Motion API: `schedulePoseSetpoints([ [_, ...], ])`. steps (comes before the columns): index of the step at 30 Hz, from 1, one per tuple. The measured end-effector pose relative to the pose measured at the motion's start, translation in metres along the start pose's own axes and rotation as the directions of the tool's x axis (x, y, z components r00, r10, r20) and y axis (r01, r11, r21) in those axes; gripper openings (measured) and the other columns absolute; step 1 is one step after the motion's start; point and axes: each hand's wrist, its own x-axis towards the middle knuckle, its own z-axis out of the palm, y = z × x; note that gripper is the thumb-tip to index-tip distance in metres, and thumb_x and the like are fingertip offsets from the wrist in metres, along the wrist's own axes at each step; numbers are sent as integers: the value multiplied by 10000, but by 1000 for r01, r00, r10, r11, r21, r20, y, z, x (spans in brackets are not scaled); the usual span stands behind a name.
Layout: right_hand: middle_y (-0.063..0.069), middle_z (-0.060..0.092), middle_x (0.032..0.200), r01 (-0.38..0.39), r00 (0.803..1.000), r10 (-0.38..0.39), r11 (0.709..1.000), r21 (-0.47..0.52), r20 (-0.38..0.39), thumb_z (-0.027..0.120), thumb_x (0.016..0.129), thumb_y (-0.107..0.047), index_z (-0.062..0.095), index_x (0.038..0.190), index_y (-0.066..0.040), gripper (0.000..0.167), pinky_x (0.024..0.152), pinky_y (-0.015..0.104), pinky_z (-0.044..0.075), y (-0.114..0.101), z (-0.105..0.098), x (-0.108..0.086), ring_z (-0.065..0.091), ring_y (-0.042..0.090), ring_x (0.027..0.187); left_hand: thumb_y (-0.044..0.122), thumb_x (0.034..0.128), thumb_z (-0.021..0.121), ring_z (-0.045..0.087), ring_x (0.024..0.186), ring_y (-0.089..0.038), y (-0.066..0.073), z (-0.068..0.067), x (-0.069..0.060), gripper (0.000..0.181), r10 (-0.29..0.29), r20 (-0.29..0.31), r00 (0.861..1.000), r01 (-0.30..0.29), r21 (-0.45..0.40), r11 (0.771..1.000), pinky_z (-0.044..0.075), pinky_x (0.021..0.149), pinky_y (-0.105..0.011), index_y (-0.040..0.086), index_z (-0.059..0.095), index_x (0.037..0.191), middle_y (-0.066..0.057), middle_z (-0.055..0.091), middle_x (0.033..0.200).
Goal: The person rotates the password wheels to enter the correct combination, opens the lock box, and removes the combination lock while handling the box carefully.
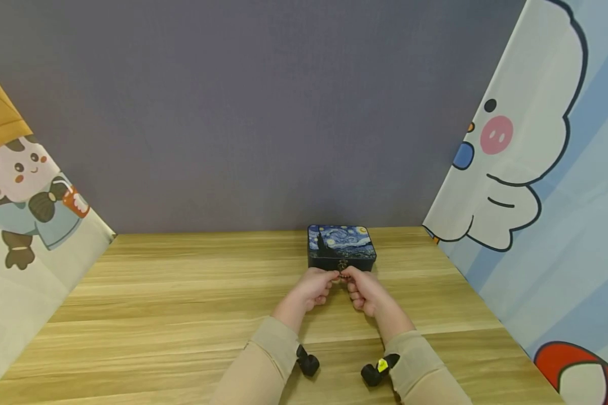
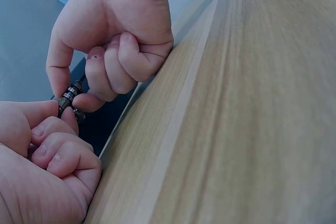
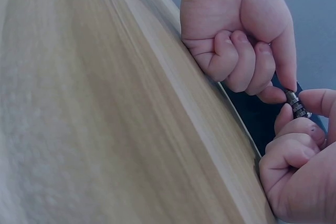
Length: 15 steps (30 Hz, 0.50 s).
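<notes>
A small dark box [image 1: 340,243] with a swirling blue night-sky picture on its lid stands shut at the back of the table. At its front hangs a small combination lock [image 2: 69,96] with ringed dials, in dark metal. My left hand [image 1: 314,288] pinches one end of this lock between thumb and index finger. From the other side my right hand [image 1: 366,289] pinches the opposite end the same way. On both hands the other fingers are curled into the palm. In the right wrist view the lock [image 3: 296,104] shows between the fingertips, partly covered by them.
The wood-grain table [image 1: 182,315] spreads around the box and both arms. A grey panel [image 1: 263,112] rises behind it. Cartoon-printed sheets stand at the left [image 1: 35,214] and right [image 1: 547,225]. Black wrist mounts [image 1: 309,363] sit on the sleeves.
</notes>
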Motion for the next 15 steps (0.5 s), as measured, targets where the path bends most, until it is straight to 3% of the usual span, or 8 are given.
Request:
schedulePoseSetpoints([
  [15, -93, 306, 562, -15, 1000, 15, 1000, -20, 16, 620, 931, -295, 606, 1004, -9, 295, 381, 192, 188, -2, -5, -1, 217, 36, 429, 241, 1027, 611, 240, 449, -81, 0, -1, 1, 293, 2, 5, 1000, -2, -1, 1000, 250, 423, -229, -46, 672, 1024, 50, 321, 575],
])
